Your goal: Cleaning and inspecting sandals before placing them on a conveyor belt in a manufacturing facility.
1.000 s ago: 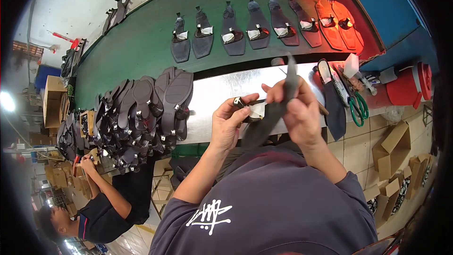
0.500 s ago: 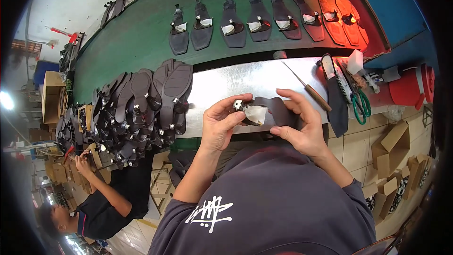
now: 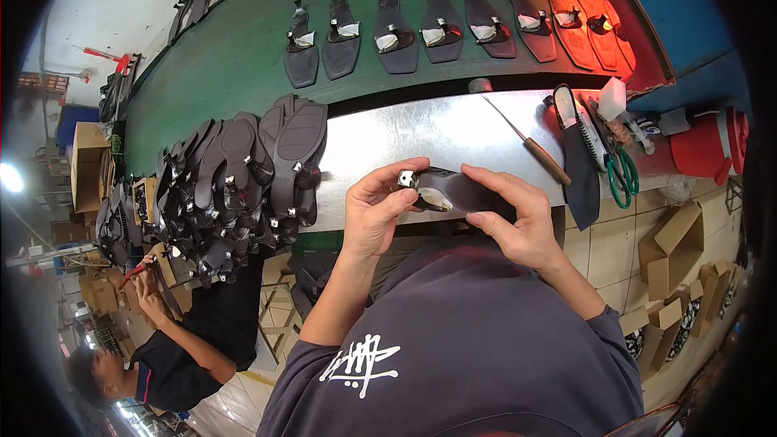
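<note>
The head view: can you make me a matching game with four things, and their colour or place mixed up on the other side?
Things
1. Sandal just above the shirt
2. Scissors
3. Pointed tool
4. Pile of sandals

Colour or place
A. Green-handled
B. Heaped on the left
C. Held by the left hand and right hand
D. Brown-handled

Pairs: 1-C, 2-A, 3-D, 4-B

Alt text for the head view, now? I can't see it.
The left hand and right hand hold a dark sandal at a metal worktop. A row of sandals lies on the green surface beyond; a sandal pile sits left, a brown-handled awl right.
</note>
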The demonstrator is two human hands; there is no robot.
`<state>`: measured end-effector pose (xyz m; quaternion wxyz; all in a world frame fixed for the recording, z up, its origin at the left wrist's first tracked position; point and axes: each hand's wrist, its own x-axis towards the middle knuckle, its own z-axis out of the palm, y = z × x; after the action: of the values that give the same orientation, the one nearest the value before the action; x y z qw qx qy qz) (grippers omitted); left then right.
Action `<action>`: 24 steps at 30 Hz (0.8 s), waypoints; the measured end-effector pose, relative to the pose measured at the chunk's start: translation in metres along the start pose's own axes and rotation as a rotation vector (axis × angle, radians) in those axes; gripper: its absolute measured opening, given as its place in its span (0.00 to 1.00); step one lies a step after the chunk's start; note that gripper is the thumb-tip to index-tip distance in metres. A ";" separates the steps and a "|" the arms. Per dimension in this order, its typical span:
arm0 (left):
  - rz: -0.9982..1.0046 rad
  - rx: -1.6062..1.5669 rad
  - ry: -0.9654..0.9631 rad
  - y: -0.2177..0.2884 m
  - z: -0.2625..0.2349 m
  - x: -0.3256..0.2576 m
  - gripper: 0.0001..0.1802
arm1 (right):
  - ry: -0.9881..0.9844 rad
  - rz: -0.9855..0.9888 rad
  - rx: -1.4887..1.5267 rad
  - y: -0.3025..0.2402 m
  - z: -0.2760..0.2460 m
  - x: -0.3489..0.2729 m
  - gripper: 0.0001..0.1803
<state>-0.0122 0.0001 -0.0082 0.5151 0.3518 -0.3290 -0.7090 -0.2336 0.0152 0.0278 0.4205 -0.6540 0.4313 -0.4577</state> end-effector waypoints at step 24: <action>-0.036 -0.089 -0.063 0.002 0.007 0.000 0.19 | 0.023 -0.094 0.042 0.015 0.004 -0.004 0.19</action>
<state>-0.0170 -0.0001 -0.0033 0.5067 0.3121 -0.3068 -0.7427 -0.2332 0.0156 0.0115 0.4074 -0.6591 0.3953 -0.4934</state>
